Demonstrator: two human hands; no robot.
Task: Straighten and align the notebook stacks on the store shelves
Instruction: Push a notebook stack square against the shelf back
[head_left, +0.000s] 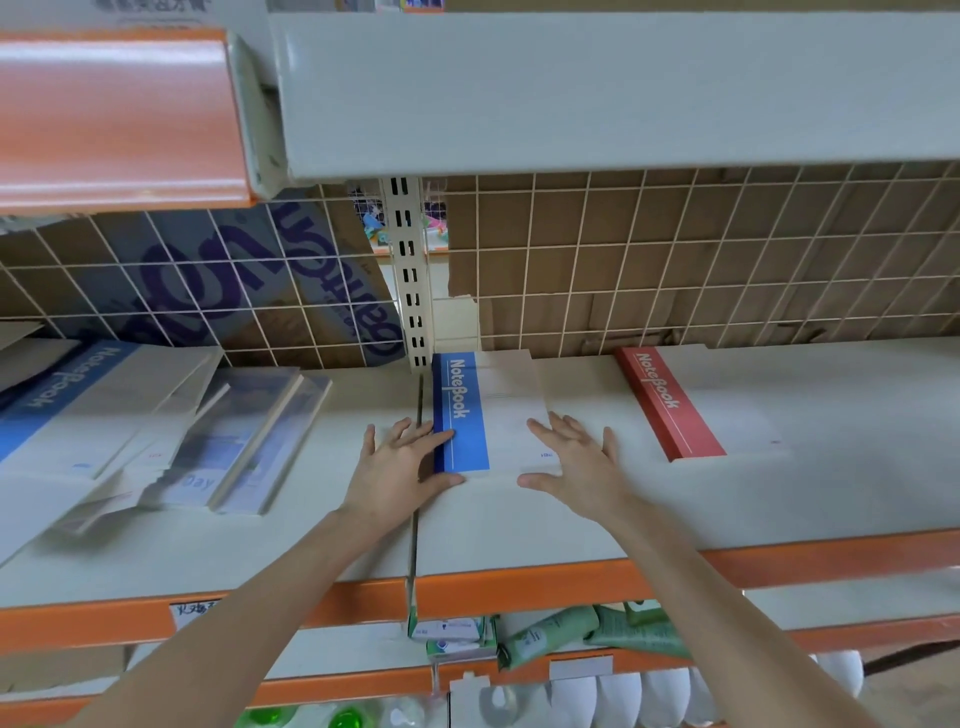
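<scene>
We have both hands on the blue-spined notebook stack, which lies flat on the pale shelf just right of the seam between two shelf boards. Its spine carries the white word "NoteBook" and its cover is off-white. Our left hand presses against the spine side, fingers spread and flat, thumb along the near edge. Our right hand rests on the cover's right part, fingers spread wide, palm down. Neither hand is closed around anything; both lie open against the stack.

Well to the right lies a red-spined notebook stack, also marked "NoteBook", angled slightly on the shelf. On the left board, a blue-and-white notebook pile sits fanned and crooked, with clear-wrapped pads beside it leaning over one another.

The shelf has an orange front edge. Behind it runs a cream wire grid backed with brown cardboard, and a slotted upright post stands at the middle. Another shelf hangs overhead. Below, we see green tubes and small boxes on a lower shelf.
</scene>
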